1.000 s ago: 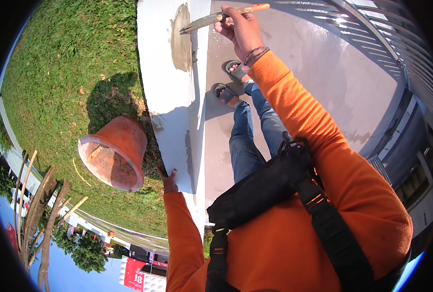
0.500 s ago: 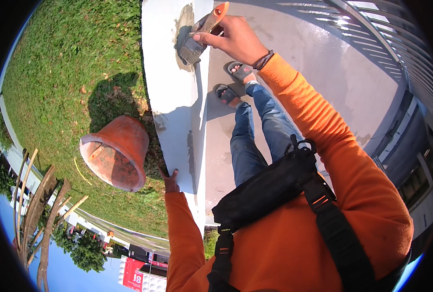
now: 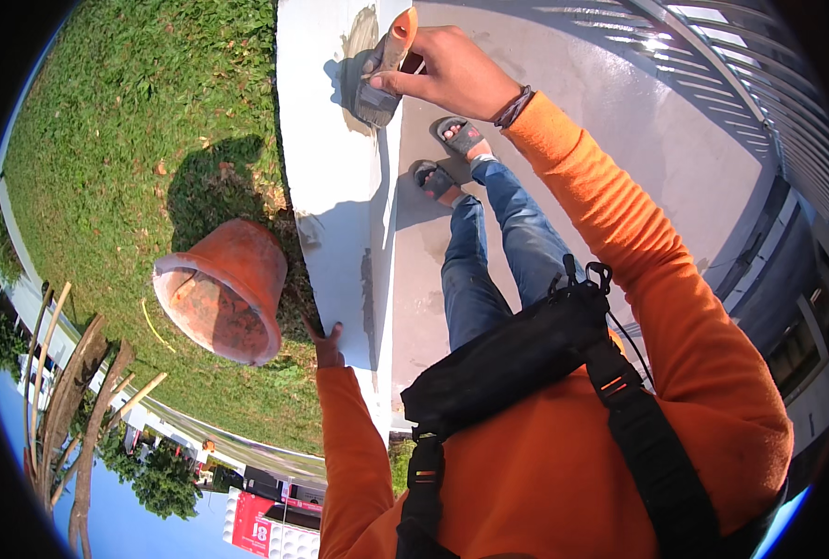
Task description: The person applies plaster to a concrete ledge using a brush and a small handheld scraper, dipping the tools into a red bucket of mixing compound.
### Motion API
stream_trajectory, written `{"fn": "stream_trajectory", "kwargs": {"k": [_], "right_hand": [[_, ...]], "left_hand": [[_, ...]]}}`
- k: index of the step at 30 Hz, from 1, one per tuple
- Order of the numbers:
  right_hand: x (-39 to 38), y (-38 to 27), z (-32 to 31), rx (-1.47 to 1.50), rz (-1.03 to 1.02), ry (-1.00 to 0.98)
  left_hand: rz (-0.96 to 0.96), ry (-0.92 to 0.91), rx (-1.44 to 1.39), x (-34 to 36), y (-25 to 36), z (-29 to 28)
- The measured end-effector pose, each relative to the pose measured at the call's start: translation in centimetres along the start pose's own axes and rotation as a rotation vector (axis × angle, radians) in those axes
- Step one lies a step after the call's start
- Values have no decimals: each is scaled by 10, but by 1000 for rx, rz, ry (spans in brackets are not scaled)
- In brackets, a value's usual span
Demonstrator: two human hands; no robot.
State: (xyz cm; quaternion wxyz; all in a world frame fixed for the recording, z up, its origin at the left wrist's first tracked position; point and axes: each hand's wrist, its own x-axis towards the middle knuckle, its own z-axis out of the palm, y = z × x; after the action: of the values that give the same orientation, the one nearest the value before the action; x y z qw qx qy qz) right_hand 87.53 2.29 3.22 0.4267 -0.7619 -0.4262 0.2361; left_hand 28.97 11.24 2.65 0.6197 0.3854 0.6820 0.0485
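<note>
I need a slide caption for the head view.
Right hand holding a brush at the grey patch on a white wall, left hand at its edge.

Right hand [image 3: 454, 69] grips brush [image 3: 375, 104] over white ledge [image 3: 326, 172]; left hand [image 3: 328, 350] touches ledge.

- Brush [image 3: 375, 108]: matt, grimy bristles; smooth handle [image 3: 399, 39], possibly wood.
- Wall [image 3: 314, 112]: smooth white, with streaky grey patch [image 3: 362, 34].
- Bucket [image 3: 245, 253]: scuffed, matt plastic.
- Right sleeve [image 3: 601, 200]: fuzzy cloth.
- Railing [image 3: 711, 61]: glossy metal.
</note>
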Motion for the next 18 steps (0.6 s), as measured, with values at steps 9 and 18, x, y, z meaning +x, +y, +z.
{"fn": "stream_trajectory", "kwargs": {"k": [9,18], "right_hand": [[45,-11,-70,105,18,590],[-76,-56,-18,577,451,482]], "left_hand": [[-6,42,6,-12,15,24],[139,397,-170,-49,87,24]]}}
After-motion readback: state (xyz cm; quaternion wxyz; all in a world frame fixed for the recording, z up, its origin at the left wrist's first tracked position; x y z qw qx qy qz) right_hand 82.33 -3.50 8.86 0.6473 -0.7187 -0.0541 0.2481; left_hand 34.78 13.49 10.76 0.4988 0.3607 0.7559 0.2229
